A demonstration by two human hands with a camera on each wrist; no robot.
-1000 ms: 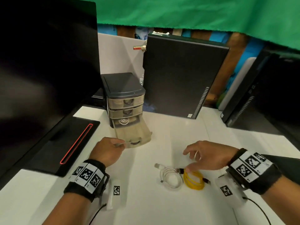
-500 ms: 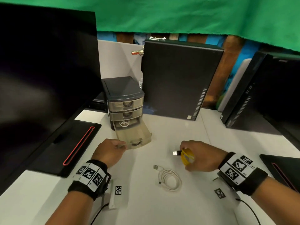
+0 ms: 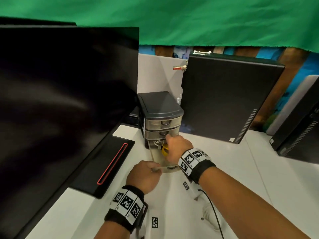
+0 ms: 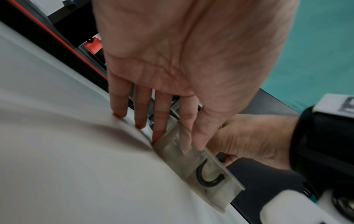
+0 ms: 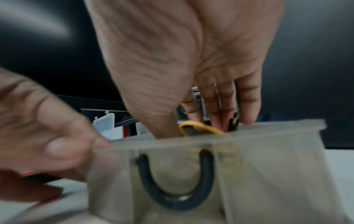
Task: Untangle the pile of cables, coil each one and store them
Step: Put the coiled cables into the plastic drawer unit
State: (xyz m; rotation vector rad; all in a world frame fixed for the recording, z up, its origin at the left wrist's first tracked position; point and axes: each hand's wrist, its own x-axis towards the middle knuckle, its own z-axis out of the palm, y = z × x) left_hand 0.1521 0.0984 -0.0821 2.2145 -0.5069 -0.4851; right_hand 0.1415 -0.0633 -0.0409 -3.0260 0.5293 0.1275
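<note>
The open drawer (image 3: 158, 158)'s front rim is pinched by the left hand (image 3: 144, 176). The yellow cable (image 3: 164, 150) is gripped inside it by the right hand (image 3: 177, 148). No writing is legible.

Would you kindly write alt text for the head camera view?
A right hand lowers a coiled yellow cable into the open bottom drawer of a small drawer unit, while the left hand grips the drawer's front edge.
</note>
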